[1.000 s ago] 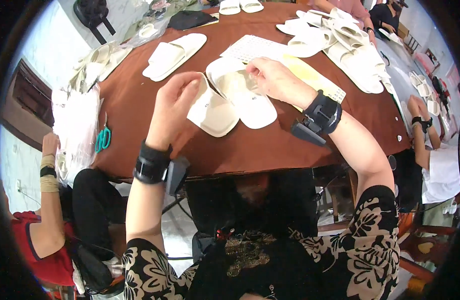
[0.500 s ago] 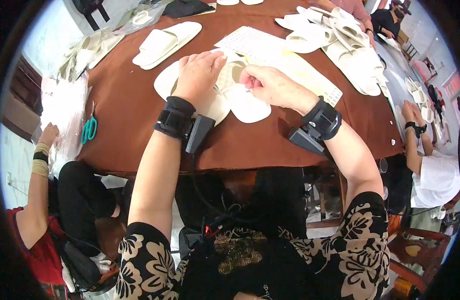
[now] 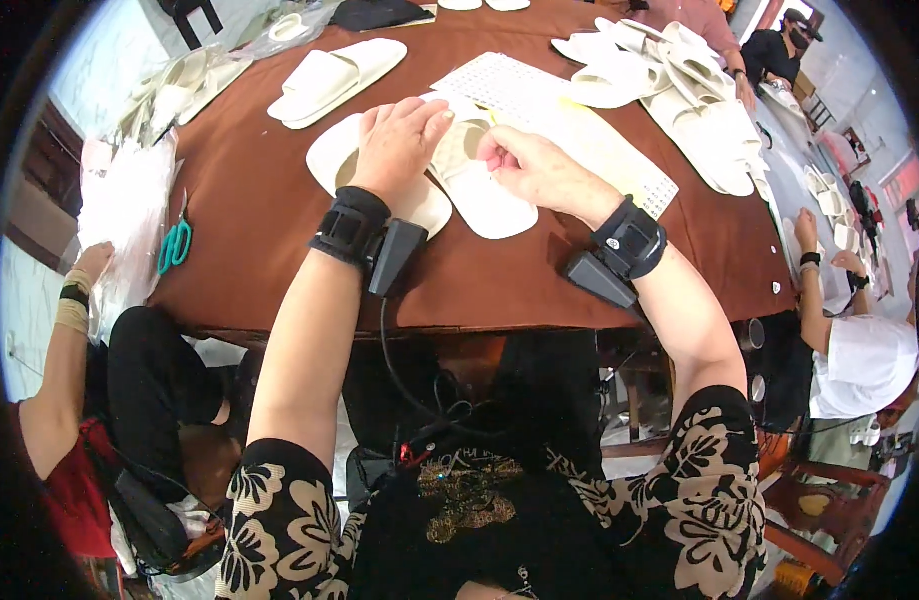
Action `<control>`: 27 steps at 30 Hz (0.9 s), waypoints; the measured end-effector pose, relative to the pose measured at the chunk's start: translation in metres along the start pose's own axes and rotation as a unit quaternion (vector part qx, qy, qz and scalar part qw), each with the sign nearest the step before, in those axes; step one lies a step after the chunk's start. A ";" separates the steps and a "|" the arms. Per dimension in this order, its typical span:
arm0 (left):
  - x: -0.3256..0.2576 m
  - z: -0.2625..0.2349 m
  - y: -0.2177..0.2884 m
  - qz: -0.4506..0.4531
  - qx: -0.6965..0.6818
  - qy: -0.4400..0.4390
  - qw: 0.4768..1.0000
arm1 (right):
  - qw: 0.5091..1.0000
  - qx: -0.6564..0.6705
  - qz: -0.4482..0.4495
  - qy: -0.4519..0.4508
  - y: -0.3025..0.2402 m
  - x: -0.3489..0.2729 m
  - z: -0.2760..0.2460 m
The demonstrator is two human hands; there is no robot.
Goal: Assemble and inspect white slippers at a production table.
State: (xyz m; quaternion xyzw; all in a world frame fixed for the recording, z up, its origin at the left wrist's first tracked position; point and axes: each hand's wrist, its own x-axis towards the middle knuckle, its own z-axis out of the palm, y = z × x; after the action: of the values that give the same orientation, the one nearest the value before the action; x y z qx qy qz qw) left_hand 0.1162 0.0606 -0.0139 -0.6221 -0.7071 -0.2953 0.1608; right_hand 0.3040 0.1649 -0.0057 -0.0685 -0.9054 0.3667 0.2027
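Observation:
A pair of cream slide slippers lies in front of me, toes toward me. My left hand (image 3: 399, 150) rests palm down over the left slipper (image 3: 331, 155), its fingers stretched out and covering much of the strap. At the right slipper (image 3: 494, 208), my right hand (image 3: 544, 172) has thumb and forefinger pinched together just above the strap. A tiny dark mark shows by those fingertips, but whatever they hold is too small to make out. Behind the pair lie a white sheet with rows of small printed marks (image 3: 504, 80) and a yellowish sheet (image 3: 609, 150).
Another slipper pair (image 3: 334, 82) sits at the far left, and a heap of slippers (image 3: 694, 110) at the right. Teal-handled scissors (image 3: 175, 245) and clear plastic bags (image 3: 129, 220) lie along the left edge. Co-workers sit on both sides of the brown-covered table (image 3: 249, 270).
My right hand has shifted very slightly while still pinched; the small dark mark at its fingertips shows less. My left hand stays put. The co-worker at right has moved their hands apart.

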 end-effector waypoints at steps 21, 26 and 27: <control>0.000 0.003 -0.003 0.005 0.010 0.002 1.000 | 1.000 -0.010 0.022 0.007 0.004 0.000 0.006; 0.001 0.003 -0.002 0.006 0.016 0.003 1.000 | 0.998 -0.055 -0.008 -0.002 0.001 0.000 0.003; 0.001 0.003 -0.002 0.006 0.016 0.002 1.000 | 0.997 -0.078 -0.021 0.006 0.001 0.001 0.005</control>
State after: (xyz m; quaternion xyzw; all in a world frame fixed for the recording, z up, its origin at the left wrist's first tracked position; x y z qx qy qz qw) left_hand 0.1150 0.0627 -0.0159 -0.6230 -0.7078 -0.2840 0.1740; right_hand 0.3011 0.1629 -0.0096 -0.0671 -0.9312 0.2904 0.2097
